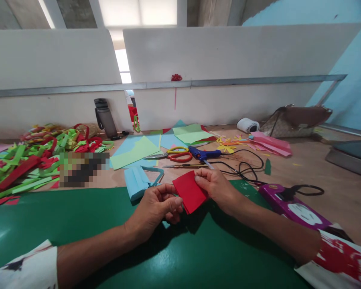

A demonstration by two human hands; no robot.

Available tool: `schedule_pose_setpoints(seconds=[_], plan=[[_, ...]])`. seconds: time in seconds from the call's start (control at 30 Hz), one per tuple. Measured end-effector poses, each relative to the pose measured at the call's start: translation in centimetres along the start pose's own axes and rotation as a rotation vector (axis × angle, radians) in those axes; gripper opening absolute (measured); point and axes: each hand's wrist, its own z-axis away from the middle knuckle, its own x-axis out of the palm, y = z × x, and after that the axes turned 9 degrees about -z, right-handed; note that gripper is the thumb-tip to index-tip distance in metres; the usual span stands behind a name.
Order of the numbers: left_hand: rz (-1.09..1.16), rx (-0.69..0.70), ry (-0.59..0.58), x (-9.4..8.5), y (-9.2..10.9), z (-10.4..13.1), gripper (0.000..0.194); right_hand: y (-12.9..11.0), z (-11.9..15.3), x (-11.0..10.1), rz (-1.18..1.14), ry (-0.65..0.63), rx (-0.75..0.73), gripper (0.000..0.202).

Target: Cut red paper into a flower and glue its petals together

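Note:
A folded piece of red paper (190, 192) is held up above the green mat (168, 257), tilted a little. My right hand (218, 190) pinches its upper right side, thumb on the face toward me and the fingers behind. At the paper's left edge, my left hand (161, 204) has its fingers curled, thumb and index finger closed on that edge. Just beyond my left hand sits a small light blue paper bag (136, 182) with a strap. Behind the red paper lie a blue glue gun (204, 153) and scissors (180, 154) with red and yellow handles.
A heap of green and red paper pieces (27, 168) covers the left side. Green and blue sheets (138, 152) lie at the back near a grey bottle (106, 118). On the right are a purple power strip (295, 206), black cables, pink paper (272, 143) and a brown handbag (297, 120).

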Motion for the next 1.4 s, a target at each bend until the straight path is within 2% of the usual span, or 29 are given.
schedule_pose_setpoints(seconds=[0.27,0.37,0.43,0.53,0.57,0.63,0.7,0.77,0.97,1.17,1.4], plan=[[-0.006,-0.011,-0.007,-0.1,-0.4,-0.2,0.028,-0.3,0.2,0.4,-0.042,-0.014,0.075,0.010],[-0.075,0.017,0.053,0.2,0.0,-0.1,0.031,-0.4,0.3,0.5,-0.047,-0.033,0.088,0.011],[-0.212,0.102,0.169,0.2,0.3,0.0,0.039,-0.4,0.4,0.6,-0.048,-0.038,0.093,0.011],[-0.604,0.340,0.323,-0.3,0.5,0.1,0.056,-0.3,0.3,0.6,-0.045,-0.025,0.106,0.009],[-0.757,0.437,0.333,-0.6,0.6,0.1,0.054,-0.3,0.3,0.6,-0.044,-0.017,0.112,0.008],[-1.046,0.642,0.321,-1.2,0.7,-0.3,0.031,-0.2,0.1,0.5,-0.044,0.005,0.120,0.008],[-1.210,0.716,0.318,-1.6,1.0,-0.9,0.022,-0.3,-0.3,0.3,-0.052,0.030,0.119,0.008],[-1.248,0.716,0.330,-1.8,1.6,-1.8,0.025,-0.4,-0.7,0.0,-0.069,0.055,0.107,0.009],[-1.101,0.634,0.373,-1.7,3.1,-4.0,0.026,-0.7,-1.5,-0.9,-0.089,0.156,0.015,0.009],[-1.083,0.594,0.411,-2.0,3.3,-4.2,0.025,-0.4,-1.4,-0.8,-0.025,0.181,-0.108,0.019],[-1.213,0.613,0.409,-2.4,2.8,-4.5,0.019,0.1,-1.6,-1.0,-0.011,0.169,-0.092,0.041]])
